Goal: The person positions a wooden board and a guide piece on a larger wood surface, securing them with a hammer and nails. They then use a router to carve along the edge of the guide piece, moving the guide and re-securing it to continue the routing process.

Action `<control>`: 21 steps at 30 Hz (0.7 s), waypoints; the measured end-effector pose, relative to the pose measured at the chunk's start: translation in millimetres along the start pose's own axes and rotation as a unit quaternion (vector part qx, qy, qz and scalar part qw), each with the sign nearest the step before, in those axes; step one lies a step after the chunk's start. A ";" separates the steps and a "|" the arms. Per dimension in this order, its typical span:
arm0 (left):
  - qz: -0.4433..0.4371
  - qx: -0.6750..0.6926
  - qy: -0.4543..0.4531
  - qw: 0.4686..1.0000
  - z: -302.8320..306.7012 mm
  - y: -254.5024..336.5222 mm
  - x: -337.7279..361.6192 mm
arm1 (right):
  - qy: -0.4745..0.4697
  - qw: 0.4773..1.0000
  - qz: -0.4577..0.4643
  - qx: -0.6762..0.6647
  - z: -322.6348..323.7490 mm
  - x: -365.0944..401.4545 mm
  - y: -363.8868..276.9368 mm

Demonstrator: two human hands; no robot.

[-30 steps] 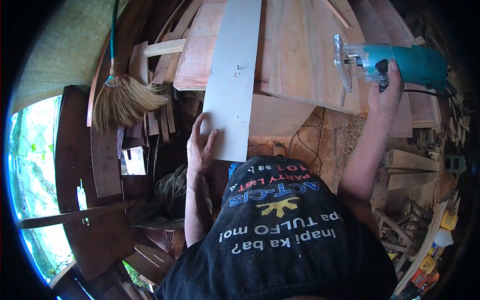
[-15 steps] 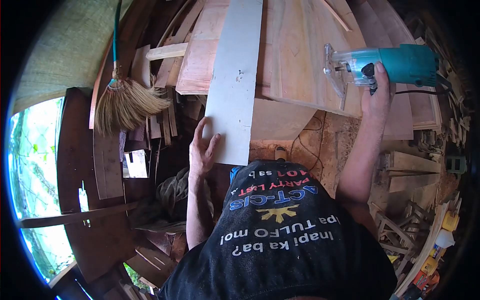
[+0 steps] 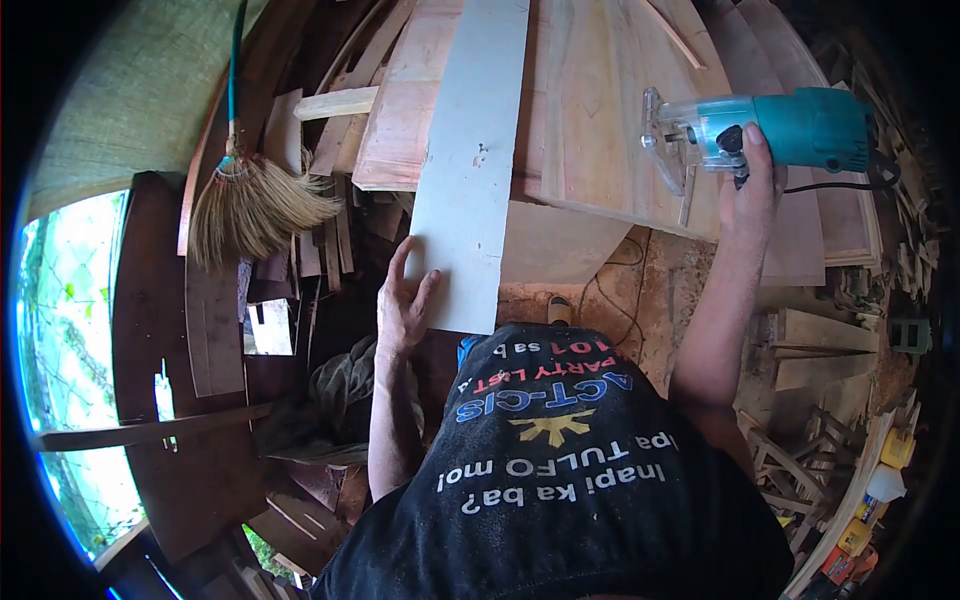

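A long pale board point(image 3: 468, 170) lies lengthwise over reddish wooden panels point(image 3: 610, 110). My left hand point(image 3: 405, 305) rests at the near left edge of this board, thumb and fingers apart, the thumb on its surface. On the right, my right hand point(image 3: 752, 185) is closed round a teal power trimmer point(image 3: 805, 128) with a clear base. The trimmer is held on its side above the panels, its base plate facing left and its black cord trailing to the right.
A straw broom point(image 3: 255, 205) hangs at the left beside stacked boards. Dark cloth point(image 3: 340, 400) lies below my left hand. Wood offcuts point(image 3: 825, 345) and yellow bottles point(image 3: 898, 448) are at the right. A cord crosses the floor.
My right hand and the trimmer have shifted slightly left. My left hand has stayed at the board's edge, nearly unmoved.
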State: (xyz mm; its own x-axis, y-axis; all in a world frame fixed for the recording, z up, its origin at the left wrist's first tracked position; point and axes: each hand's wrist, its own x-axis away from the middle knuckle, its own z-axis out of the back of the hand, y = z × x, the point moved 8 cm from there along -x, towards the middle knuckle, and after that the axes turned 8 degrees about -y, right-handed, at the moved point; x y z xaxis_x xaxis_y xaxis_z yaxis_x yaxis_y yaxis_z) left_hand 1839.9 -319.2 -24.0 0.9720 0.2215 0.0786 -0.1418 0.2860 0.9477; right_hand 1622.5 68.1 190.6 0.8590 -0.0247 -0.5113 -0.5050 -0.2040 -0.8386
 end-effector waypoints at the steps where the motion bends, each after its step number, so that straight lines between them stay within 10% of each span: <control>1: -0.007 0.000 0.002 1.000 -0.1 0.6 0.1 | 0.001 1.000 0.004 -0.002 -1.4 -0.5 -2.0; 21: 0.037 -0.014 -0.005 0.999 1.0 9.6 3.0 | -0.042 0.997 -0.068 0.016 -21.6 19.9 27.4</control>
State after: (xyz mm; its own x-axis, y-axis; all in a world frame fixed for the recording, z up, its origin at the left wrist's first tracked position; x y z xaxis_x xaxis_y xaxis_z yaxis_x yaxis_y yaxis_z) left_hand 1841.7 -316.8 -14.4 0.9605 0.2333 0.1518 -0.2188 0.2957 0.9299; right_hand 1627.5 40.9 161.6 0.9104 0.0824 -0.4055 -0.3883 -0.1685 -0.9060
